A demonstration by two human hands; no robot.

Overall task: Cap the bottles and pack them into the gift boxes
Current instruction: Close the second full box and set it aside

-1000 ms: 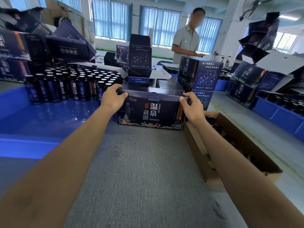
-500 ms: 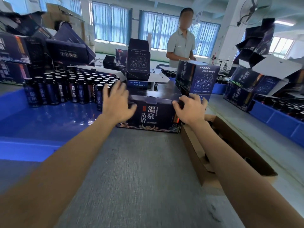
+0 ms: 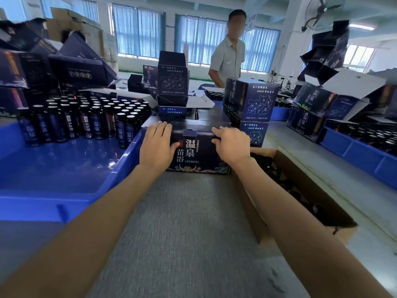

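A closed dark blue gift box [image 3: 194,155] with white characters on its front stands on the grey table ahead of me. My left hand [image 3: 156,145] lies over its upper left front edge, fingers on the lid and thumb on the front face. My right hand [image 3: 231,145] lies over the upper right edge the same way. Both hands press on the lid with fairly straight fingers. Many dark bottles [image 3: 86,119] with caps stand in rows in the blue tray [image 3: 64,179] at my left.
An open cardboard carton [image 3: 305,190] holding dark caps sits at my right. More gift boxes [image 3: 251,102] are stacked behind the closed one and at both sides. A person [image 3: 227,59] stands across the table. Another blue tray [image 3: 361,151] lies far right.
My hands have moved from the box's side corners onto the front top edge of the lid. My view has come closer to the box.
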